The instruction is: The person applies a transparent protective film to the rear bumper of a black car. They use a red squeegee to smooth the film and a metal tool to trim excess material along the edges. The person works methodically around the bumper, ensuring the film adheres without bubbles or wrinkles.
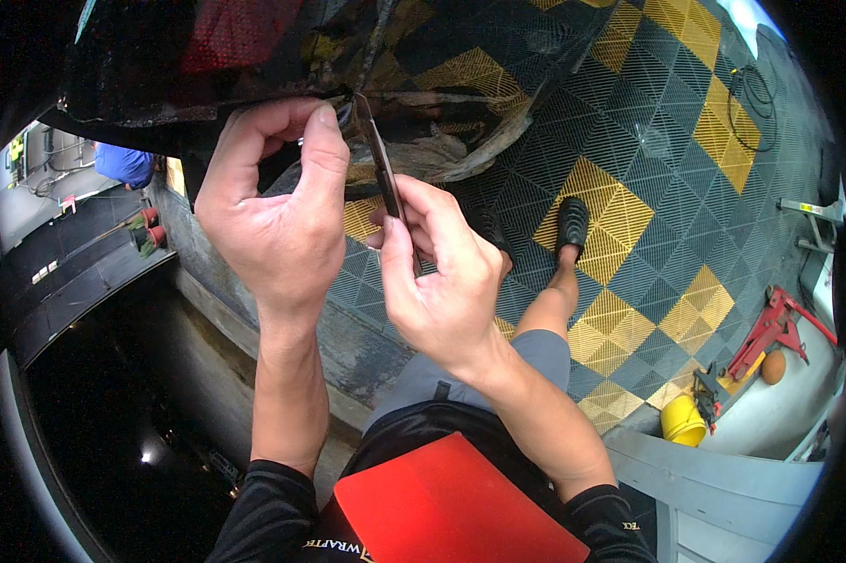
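My left hand (278, 220) is closed in a pinch at the lower edge of a glossy dark car panel (132, 89). Thumb and bent forefinger grip the edge of a crumpled, see-through film (470, 159) that hangs from the panel and spreads to the right. In my right hand (446, 281) is a slim utility knife (383, 164), held between thumb and fingers with its blade pointing up. The blade tip meets the film close to the panel edge, just right of my left thumb. The exact spot under my left fingertips is hidden.
A red sheet (451, 511) lies against my shirt. Black and yellow grid tiles (611, 216) cover the floor. A yellow bucket (683, 420), a red jack (768, 336) and a coiled black cable (756, 108) lie to the right. A blue bundle (123, 164) shows at far left.
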### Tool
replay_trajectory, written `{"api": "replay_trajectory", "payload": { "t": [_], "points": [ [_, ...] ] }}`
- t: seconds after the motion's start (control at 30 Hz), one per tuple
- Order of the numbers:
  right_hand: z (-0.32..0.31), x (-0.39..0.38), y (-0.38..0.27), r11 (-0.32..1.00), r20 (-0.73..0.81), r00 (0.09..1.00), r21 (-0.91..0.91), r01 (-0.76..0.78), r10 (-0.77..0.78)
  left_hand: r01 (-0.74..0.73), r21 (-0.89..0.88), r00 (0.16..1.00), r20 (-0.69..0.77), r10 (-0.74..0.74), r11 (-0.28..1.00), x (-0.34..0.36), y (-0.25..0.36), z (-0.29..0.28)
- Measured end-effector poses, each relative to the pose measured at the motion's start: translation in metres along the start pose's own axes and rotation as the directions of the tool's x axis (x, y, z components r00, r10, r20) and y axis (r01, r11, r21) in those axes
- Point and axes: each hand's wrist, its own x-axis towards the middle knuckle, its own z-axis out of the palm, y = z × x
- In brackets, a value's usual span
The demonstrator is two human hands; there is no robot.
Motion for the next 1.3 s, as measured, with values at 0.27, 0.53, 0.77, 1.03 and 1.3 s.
{"api": "replay_trajectory", "payload": {
  "t": [0.27,0.53,0.77,1.03,1.3],
  "points": [
    [-0.006,0.003,-0.001,0.982,0.028,0.997,-0.172,0.074,-0.070,-0.010,0.046,1.000,-0.007,0.011,0.999,0.001,0.000,0.000],
    [-0.009,0.006,0.000,0.966,0.022,0.994,-0.235,0.112,-0.110,0.018,0.025,1.000,-0.005,-0.018,1.000,0.001,0.000,-0.002],
    [-0.007,0.005,0.001,0.959,0.027,0.992,-0.253,0.126,-0.123,0.024,0.041,1.000,-0.005,-0.023,0.999,0.001,0.000,-0.001],
    [-0.020,0.018,0.009,0.863,0.016,0.967,-0.447,0.236,-0.256,0.006,0.038,1.000,0.004,-0.006,0.999,0.001,-0.002,-0.001],
    [-0.012,0.014,0.007,0.956,-0.019,0.993,-0.272,0.111,-0.120,-0.013,0.036,1.000,0.021,0.013,0.999,0.002,0.000,-0.001]
  ]
}}
